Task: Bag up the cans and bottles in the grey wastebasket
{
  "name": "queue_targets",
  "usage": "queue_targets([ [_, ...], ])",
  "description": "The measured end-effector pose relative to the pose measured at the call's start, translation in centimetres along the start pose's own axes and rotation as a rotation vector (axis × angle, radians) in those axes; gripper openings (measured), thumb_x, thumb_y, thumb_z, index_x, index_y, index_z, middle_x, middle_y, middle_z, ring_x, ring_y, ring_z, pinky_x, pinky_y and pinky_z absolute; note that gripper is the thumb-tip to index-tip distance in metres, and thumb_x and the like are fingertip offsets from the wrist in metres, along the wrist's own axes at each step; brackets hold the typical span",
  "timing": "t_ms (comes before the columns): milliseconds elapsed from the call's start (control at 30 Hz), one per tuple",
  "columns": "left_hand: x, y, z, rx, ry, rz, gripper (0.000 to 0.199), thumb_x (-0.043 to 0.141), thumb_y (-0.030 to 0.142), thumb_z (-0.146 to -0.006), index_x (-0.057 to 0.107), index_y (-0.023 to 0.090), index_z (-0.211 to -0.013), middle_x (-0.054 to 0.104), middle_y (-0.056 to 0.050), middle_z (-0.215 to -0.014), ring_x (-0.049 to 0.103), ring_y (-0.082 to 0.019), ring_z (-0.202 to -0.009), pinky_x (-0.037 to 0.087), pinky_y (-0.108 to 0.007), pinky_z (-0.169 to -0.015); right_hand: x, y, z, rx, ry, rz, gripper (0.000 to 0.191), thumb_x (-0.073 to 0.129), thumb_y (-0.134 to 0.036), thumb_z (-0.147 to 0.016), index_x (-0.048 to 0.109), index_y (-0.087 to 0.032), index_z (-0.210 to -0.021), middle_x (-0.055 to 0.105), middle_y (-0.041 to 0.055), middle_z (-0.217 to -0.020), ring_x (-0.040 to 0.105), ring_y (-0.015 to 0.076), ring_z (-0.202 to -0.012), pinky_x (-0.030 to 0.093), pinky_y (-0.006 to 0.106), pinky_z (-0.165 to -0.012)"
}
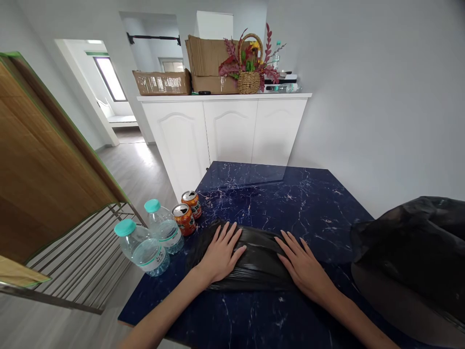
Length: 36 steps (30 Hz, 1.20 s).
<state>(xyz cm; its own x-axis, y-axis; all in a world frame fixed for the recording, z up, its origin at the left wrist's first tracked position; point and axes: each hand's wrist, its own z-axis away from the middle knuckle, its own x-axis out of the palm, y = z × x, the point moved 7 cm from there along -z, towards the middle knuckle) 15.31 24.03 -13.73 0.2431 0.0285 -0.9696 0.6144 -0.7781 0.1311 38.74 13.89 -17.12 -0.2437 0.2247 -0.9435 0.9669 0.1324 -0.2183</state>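
Note:
A black plastic bag lies flattened and stretched sideways on the dark blue marbled table. My left hand rests flat on its left part with the fingers spread. On the right part lies my right hand, also palm down, fingers stretched out and slightly apart. Neither hand grips the plastic. Left of my left hand stand two clear water bottles with turquoise caps, the nearer bottle and the farther bottle. Just behind them are two opened orange drink cans, a front can and a back can.
Another black bag bulges over the table's right side. Beyond the table stands a white cabinet bearing cardboard boxes and a flower basket. At the left is a metal rack beneath a brown panel.

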Motion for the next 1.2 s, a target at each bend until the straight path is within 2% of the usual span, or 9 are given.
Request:
queue_targets([
  [167,-1.0,-1.6,0.9,-0.077,0.011,-0.025,0.061,0.038,0.049,-0.114,0.045,0.014,-0.163,0.038,-0.019,-0.173,0.029,-0.038,-0.163,0.035,-0.060,-0.129,0.5,0.3,0.3,0.041,-0.027,-0.018,0.061,0.028,-0.052,-0.114,0.036,-0.028,-0.170,0.029,0.0050,-0.177,0.025,0.0301,-0.165,0.027,0.061,-0.133],
  [300,-2.1,0.9,0.6,0.036,0.053,-0.038,0.056,0.041,0.045,-0.114,0.050,0.012,-0.158,0.042,-0.020,-0.171,0.028,-0.038,-0.164,0.030,-0.059,-0.132,0.5,0.2,0.4,0.063,-0.033,-0.067,0.063,0.028,-0.055,-0.113,0.036,-0.028,-0.169,0.033,0.0068,-0.176,0.029,0.0317,-0.163,0.029,0.061,-0.132],
  [467,-1.9,3.1,1.0,0.189,-0.036,0.033,0.065,0.042,0.056,-0.113,0.038,0.021,-0.167,0.034,-0.011,-0.176,0.019,-0.035,-0.166,0.028,-0.057,-0.134,-1.7,2.0,1.5,0.275,0.013,-0.132,0.079,0.046,-0.071,-0.102,0.045,-0.018,-0.161,0.058,0.0202,-0.152,0.055,0.0408,-0.141,0.051,0.061,-0.113],
  [633,-1.5,0.3,2.6,0.118,-0.053,0.016,0.064,0.041,0.053,-0.114,0.029,0.030,-0.171,0.027,-0.007,-0.179,0.016,-0.035,-0.167,0.028,-0.058,-0.133,-3.7,1.8,3.4,0.371,-0.216,-0.316,0.050,0.049,-0.068,-0.099,0.069,-0.023,-0.109,0.067,0.0159,-0.122,0.069,0.0331,-0.104,0.059,0.043,-0.079],
  [767,-3.3,-0.7,3.7,0.063,0.003,0.057,0.062,0.048,0.047,-0.113,0.033,0.028,-0.170,0.033,-0.009,-0.177,0.023,-0.035,-0.165,0.033,-0.059,-0.132,-5.5,-0.3,5.0,0.415,-0.399,-0.546,0.049,0.047,-0.070,-0.100,0.068,-0.027,-0.109,0.073,0.0111,-0.110,0.072,0.0296,-0.091,0.055,0.037,-0.073],
  [900,-5.6,2.6,4.6,0.183,-0.063,0.249,0.057,0.052,0.039,-0.112,0.038,0.031,-0.167,0.036,-0.006,-0.176,0.027,-0.029,-0.165,0.037,-0.053,-0.131,-7.7,-2.4,6.7,0.548,-0.491,-0.856,0.081,0.054,-0.076,-0.097,0.033,-0.035,-0.164,0.075,0.0112,-0.121,0.075,0.0313,-0.102,0.061,0.041,-0.088],
  [967,-6.1,5.2,5.0,0.262,-0.129,0.319,0.056,0.051,0.033,-0.112,0.039,0.031,-0.166,0.036,-0.005,-0.175,0.026,-0.028,-0.165,0.035,-0.054,-0.132,-9.0,-3.9,7.1,0.556,-0.521,-1.019,0.094,0.058,-0.075,-0.096,0.013,-0.040,-0.171,0.074,0.0100,-0.126,0.076,0.0303,-0.106,0.061,0.045,-0.096],
  [1100,-6.0,9.7,5.8,0.395,-0.253,0.387,0.061,0.058,0.038,-0.109,0.042,0.021,-0.165,0.041,-0.011,-0.173,0.022,-0.032,-0.166,0.028,-0.055,-0.135,-11.3,-7.5,6.3,0.465,-0.592,-1.234,0.078,0.067,-0.070,-0.095,0.042,-0.039,-0.162,0.075,0.0080,-0.124,0.074,0.0291,-0.115,0.060,0.041,-0.101],
  [1200,-5.9,11.7,6.5,0.487,-0.284,0.422,0.057,0.060,0.040,-0.107,0.050,0.018,-0.159,0.053,-0.013,-0.164,0.030,-0.032,-0.164,0.023,-0.052,-0.137,-11.4,-9.5,4.4,0.405,-0.580,-1.283,0.069,0.067,-0.071,-0.094,0.058,-0.030,-0.150,0.078,0.0078,-0.107,0.078,0.0244,-0.094,0.063,0.031,-0.078],
])
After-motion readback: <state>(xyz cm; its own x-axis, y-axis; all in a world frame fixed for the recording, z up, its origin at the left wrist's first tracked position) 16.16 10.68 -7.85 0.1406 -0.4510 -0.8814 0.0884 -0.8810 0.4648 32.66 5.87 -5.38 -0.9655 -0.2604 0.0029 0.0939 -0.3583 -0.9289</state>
